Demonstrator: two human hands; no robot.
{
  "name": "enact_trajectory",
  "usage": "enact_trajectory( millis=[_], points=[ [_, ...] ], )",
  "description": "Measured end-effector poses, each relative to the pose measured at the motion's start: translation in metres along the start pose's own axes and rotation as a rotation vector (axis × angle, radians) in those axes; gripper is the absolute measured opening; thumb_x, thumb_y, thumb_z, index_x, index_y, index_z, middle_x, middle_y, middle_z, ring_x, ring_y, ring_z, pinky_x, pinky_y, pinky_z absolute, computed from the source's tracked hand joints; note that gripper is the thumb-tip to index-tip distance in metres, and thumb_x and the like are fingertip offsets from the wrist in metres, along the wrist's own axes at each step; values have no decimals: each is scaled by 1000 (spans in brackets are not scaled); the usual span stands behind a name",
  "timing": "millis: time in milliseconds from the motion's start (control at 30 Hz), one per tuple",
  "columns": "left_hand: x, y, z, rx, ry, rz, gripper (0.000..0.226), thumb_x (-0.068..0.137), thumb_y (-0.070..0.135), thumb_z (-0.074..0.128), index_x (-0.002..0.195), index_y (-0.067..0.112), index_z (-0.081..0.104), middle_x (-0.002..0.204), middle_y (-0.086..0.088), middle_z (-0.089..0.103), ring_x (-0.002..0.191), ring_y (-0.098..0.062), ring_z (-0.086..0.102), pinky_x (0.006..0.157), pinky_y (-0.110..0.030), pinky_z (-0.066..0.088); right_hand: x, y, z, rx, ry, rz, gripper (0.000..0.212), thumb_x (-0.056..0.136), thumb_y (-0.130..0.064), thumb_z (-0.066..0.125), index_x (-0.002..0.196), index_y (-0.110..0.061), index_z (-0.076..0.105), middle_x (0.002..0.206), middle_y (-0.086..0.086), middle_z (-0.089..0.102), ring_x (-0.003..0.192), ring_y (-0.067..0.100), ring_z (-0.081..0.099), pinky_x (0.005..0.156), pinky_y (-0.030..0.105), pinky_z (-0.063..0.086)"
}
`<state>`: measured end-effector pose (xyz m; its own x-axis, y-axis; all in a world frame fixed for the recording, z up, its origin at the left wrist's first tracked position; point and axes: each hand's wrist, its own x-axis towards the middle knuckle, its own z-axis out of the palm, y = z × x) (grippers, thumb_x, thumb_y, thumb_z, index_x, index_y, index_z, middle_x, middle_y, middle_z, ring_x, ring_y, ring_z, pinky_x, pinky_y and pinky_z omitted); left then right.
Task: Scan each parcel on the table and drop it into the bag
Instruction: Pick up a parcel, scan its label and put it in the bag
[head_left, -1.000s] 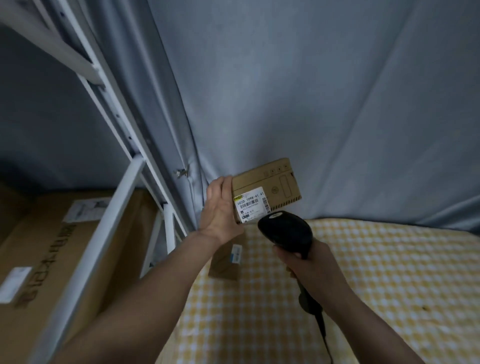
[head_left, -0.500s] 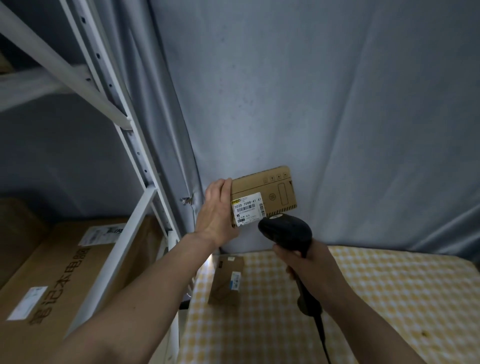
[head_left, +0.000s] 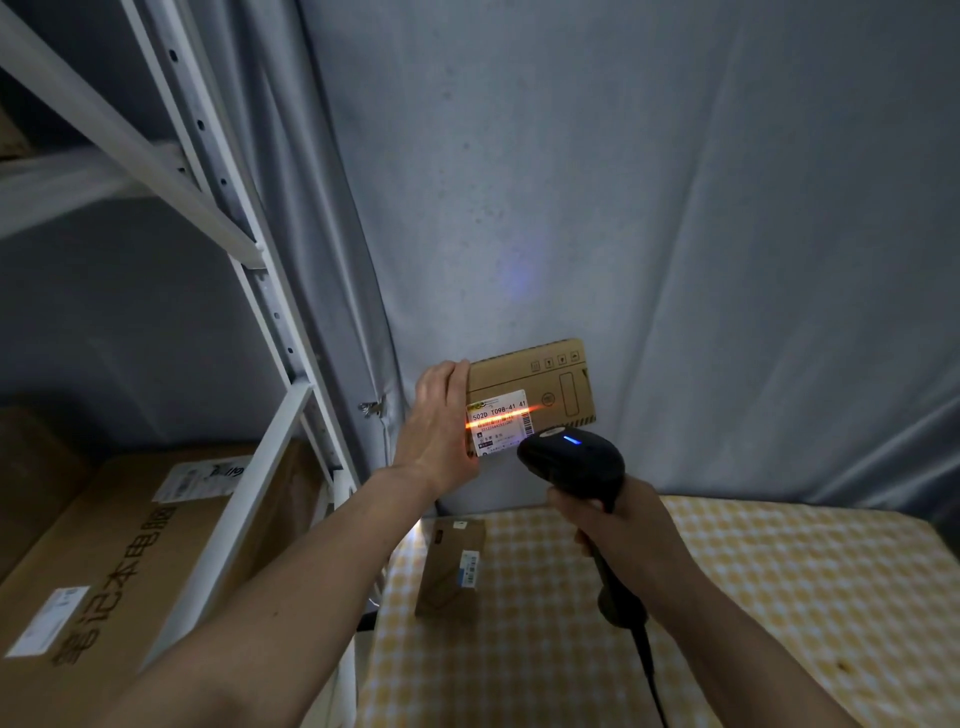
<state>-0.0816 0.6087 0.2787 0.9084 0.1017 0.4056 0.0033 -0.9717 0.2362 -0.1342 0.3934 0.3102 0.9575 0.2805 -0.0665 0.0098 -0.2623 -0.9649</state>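
Where label (head_left: 500, 427) was dark, scanner (head_left: 570, 464) beam now crosses it.

Brown parcel (head_left: 540, 379), black scanner (head_left: 576, 462), yellow-checked tablecloth (head_left: 753, 597).

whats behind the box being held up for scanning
Behind the held box hangs the grey fabric backdrop; the patch directly behind it is covered. The left hand grips its left end, fingers behind it hidden.

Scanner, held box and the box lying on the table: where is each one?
scanner (head_left: 576, 462), head view, on its black head.
held box (head_left: 545, 379), head view, on its bare cardboard face.
box on the table (head_left: 447, 577), head view, on its top face.
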Motion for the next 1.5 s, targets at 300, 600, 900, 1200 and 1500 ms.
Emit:
enact_trajectory(
  millis=[300,600,900,1200,1500],
  points=[
    [7,9,7,-291,-59,-228,112,54,26,89,143,14,24,139,-4,27,130,-20,23,101,-27,35,6,7,3,21,132,-1,6,83,-17,71,81,-18,66,58,4,62,55,15,60,60,34,51],
    [2,48,49,-470,-403,-425,112,55,33,89,142,10,21,136,-11,28,131,-27,27,106,-36,35,-7,41,-10,194,423,108,21,82,-15,73,74,0,60,56,8,52,55,20,51,57,33,42],
    [-24,150,93,-473,-594,-307,114,55,28,88,144,8,19,138,-12,27,131,-27,29,104,-34,35,-65,72,-70,251,670,174,8,82,-10,72,80,-9,64,56,-1,53,51,14,54,52,25,48],
    [-82,339,124,-573,-725,-99,103,53,21,86,136,10,25,136,-11,27,130,-25,25,90,-25,34,-181,109,-199,312,947,264,10,83,-11,71,86,-4,65,63,8,55,50,11,54,48,19,47],
    [-178,562,159,-643,-885,110,108,51,20,83,140,16,22,136,-7,20,131,-23,22,105,-35,41,-317,165,-349,340,1169,321,14,84,-12,71,92,-2,65,69,12,55,53,14,54,50,20,48]
  ],
)
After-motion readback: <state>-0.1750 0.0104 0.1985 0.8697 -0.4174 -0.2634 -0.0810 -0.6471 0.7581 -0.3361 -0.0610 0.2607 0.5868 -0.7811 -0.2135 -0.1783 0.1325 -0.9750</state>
